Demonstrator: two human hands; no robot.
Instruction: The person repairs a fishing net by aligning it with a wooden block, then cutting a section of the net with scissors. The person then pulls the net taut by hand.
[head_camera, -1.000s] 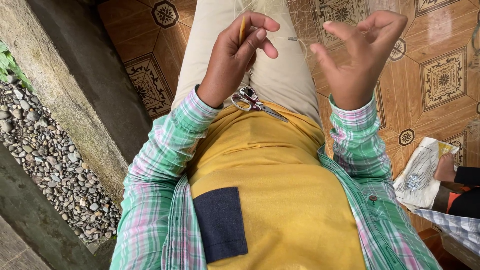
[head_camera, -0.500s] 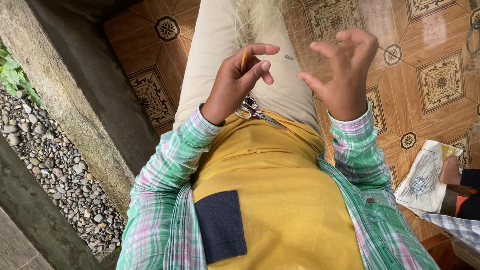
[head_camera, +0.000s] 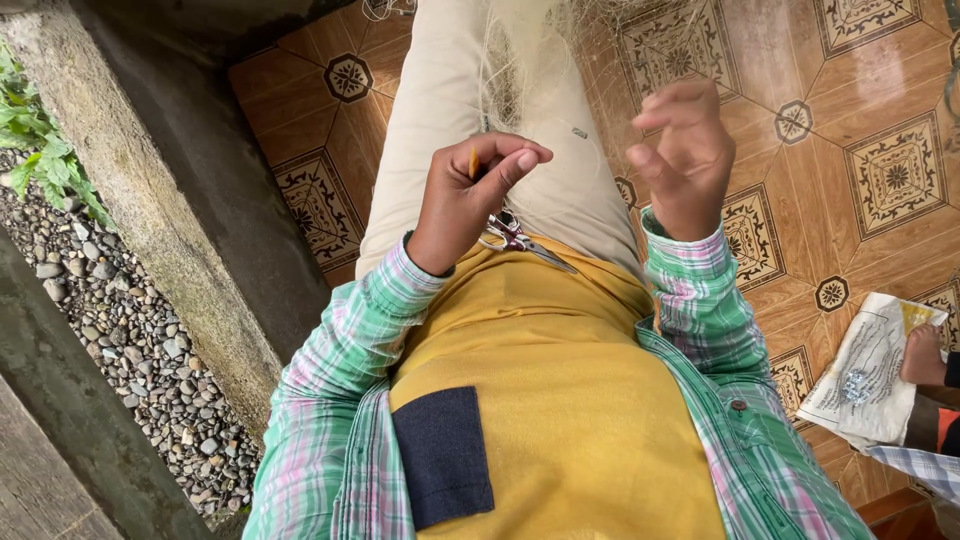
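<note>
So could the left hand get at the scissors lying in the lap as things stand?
Probably yes. The scissors lie on the lap right below the left hand, with nothing between them. That hand already pinches a thin orange tool, so it has few fingers free for gripping them.

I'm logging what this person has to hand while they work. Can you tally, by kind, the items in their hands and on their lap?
Slim yellow tool, pinched in the left hand: 1
Scissors, lying on the lap: 1
Pale fine netting, draped over the legs near the right hand: 1
Total: 3
</note>
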